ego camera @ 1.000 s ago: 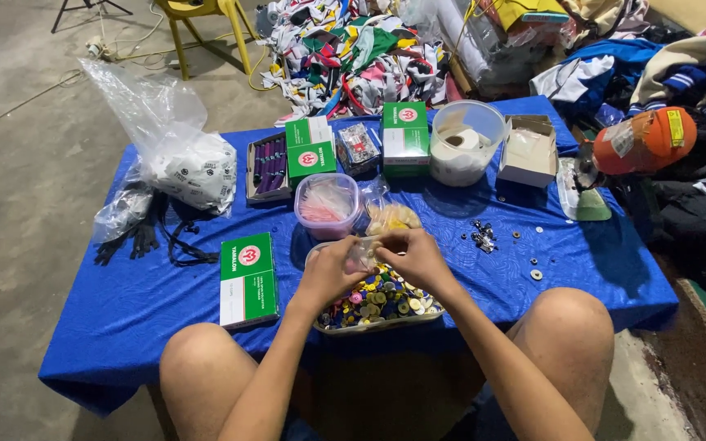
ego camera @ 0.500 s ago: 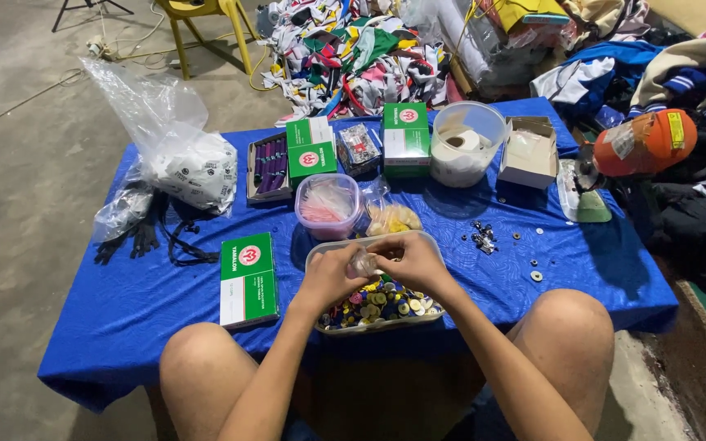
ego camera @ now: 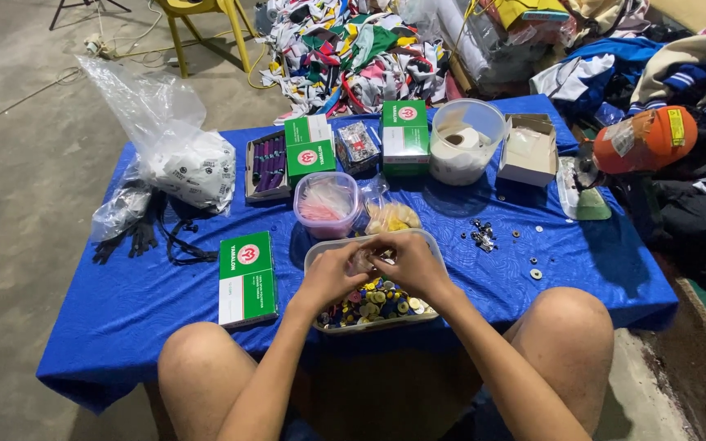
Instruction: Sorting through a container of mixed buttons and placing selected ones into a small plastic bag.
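On the blue-clothed table point(ego camera: 124, 310) over concrete floor point(ego camera: 18, 163), both hands' fingers point(ego camera: 373, 253) pinching something small.

I am seeing my left hand point(ego camera: 330, 276) and right hand point(ego camera: 413, 263) showing bare, no gloves, rings or watch. Both forearms are running sleeveless, and my knees are showing uncovered at the near edge.

Button tray point(ego camera: 318, 253) lies between box point(ego camera: 247, 278) on left and loose bits point(ego camera: 484, 235) on right.
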